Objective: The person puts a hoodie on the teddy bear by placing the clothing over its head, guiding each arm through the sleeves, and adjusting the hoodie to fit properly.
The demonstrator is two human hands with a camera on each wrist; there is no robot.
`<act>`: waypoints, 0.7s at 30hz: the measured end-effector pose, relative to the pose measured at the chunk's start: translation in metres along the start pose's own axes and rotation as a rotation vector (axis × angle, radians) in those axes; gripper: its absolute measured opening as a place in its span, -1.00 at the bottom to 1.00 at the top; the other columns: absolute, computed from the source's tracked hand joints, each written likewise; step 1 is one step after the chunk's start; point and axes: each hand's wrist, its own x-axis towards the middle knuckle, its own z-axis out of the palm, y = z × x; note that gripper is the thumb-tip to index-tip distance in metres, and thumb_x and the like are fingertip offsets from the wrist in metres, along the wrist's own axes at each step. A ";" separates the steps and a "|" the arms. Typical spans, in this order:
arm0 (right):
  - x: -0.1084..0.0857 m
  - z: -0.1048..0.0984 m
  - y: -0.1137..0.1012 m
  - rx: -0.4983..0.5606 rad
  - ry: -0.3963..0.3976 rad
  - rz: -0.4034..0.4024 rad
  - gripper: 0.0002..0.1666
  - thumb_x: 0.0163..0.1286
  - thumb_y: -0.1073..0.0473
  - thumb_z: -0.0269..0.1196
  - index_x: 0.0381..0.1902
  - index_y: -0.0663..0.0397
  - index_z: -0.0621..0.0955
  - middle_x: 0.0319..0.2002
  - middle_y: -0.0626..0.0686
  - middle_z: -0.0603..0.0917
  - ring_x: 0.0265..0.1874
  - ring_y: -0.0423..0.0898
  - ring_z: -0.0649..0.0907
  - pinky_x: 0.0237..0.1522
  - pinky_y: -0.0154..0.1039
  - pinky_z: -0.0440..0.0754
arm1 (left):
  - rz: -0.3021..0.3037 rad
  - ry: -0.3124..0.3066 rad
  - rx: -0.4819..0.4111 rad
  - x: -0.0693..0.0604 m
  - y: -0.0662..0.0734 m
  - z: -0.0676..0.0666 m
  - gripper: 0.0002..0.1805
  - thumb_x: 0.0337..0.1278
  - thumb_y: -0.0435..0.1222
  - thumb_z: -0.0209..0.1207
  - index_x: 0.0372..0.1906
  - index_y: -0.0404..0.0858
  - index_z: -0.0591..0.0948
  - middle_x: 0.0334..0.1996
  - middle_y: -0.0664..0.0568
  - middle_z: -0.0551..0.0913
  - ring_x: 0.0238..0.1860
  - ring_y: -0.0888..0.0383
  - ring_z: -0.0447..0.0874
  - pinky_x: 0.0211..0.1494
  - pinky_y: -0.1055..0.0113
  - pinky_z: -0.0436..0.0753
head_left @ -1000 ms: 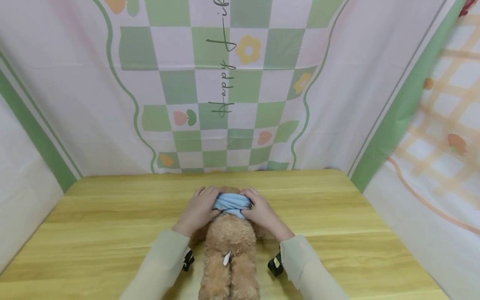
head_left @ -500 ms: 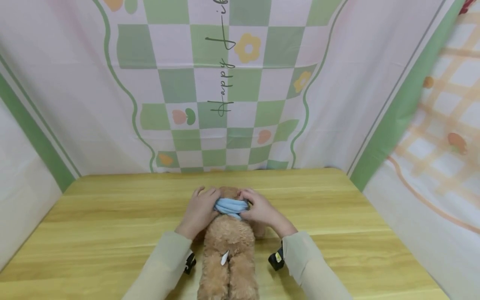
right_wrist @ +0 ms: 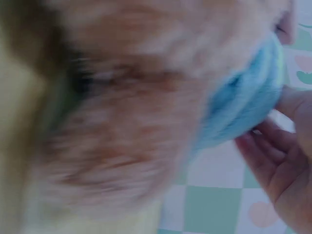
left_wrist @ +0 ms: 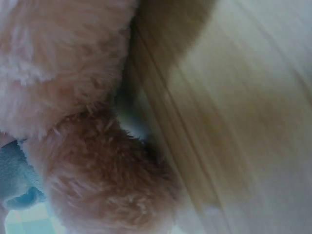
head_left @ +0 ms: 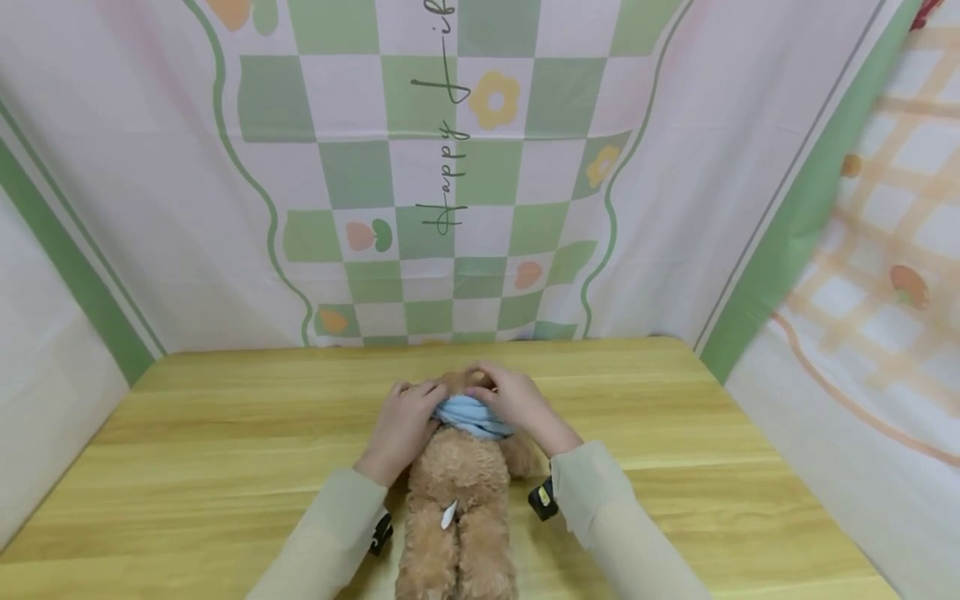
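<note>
A brown plush toy (head_left: 459, 471) lies lengthwise on the table, its legs towards me and a small white tag (head_left: 449, 515) between them. Bunched light blue cloth (head_left: 472, 417) wraps round its neck or lower head. At the left end of the cloth, my left hand (head_left: 401, 429) grips it against the head. On the other side my right hand (head_left: 517, 400) holds the cloth's upper edge with curved thumb and fingers. In the right wrist view, the right thumb (right_wrist: 288, 103) touches the blue cloth (right_wrist: 243, 100). The toy's face is not visible.
Under everything is a wood-grain table (head_left: 247, 442). A checked green and white curtain (head_left: 465, 200) hangs behind its far edge, with more fabric at both sides. A black wrist camera (head_left: 543, 500) sits below the right sleeve (head_left: 600, 492).
My right hand has shifted from the right end of the cloth up to its upper edge, nearer the middle. The cloth's right end now shows. My left hand has hardly moved.
</note>
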 end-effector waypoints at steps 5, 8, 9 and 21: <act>0.010 -0.006 -0.010 -0.144 -0.087 -0.062 -0.81 0.35 0.17 0.22 -0.10 -0.01 0.65 -0.11 0.04 0.68 -0.14 -0.02 0.66 -0.07 -0.10 0.62 | 0.012 -0.010 0.005 -0.001 0.002 0.000 -0.72 0.07 -0.36 0.30 -0.07 -0.10 0.64 -0.15 0.07 0.69 -0.20 0.13 0.69 -0.04 0.17 0.60; 0.014 -0.004 -0.013 -0.221 -0.044 -0.104 -0.93 0.33 0.19 0.23 -0.37 -0.01 0.62 -0.28 0.01 0.64 -0.28 -0.06 0.63 -0.19 -0.16 0.61 | 0.032 -0.004 0.025 -0.001 0.001 0.001 -0.73 0.14 -0.39 0.24 -0.05 -0.11 0.63 -0.15 0.05 0.67 -0.21 0.12 0.69 -0.03 0.17 0.60; 0.015 -0.002 -0.013 -0.235 -0.021 -0.101 -0.88 0.35 0.20 0.22 -0.42 -0.02 0.60 -0.33 0.00 0.63 -0.33 -0.07 0.61 -0.23 -0.17 0.60 | 0.038 -0.001 0.033 -0.001 0.000 0.002 -0.74 0.16 -0.40 0.22 -0.05 -0.11 0.63 -0.16 0.05 0.67 -0.22 0.12 0.68 -0.03 0.16 0.60; 0.022 0.010 -0.005 -0.206 0.179 0.016 -0.80 0.37 0.22 0.19 -0.49 0.01 0.54 -0.46 0.02 0.67 -0.49 -0.08 0.60 -0.41 -0.21 0.54 | 0.074 0.032 0.124 0.001 -0.004 0.000 -0.80 0.06 -0.40 0.29 -0.22 -0.13 0.57 -0.28 0.06 0.65 -0.29 0.12 0.65 0.01 0.13 0.59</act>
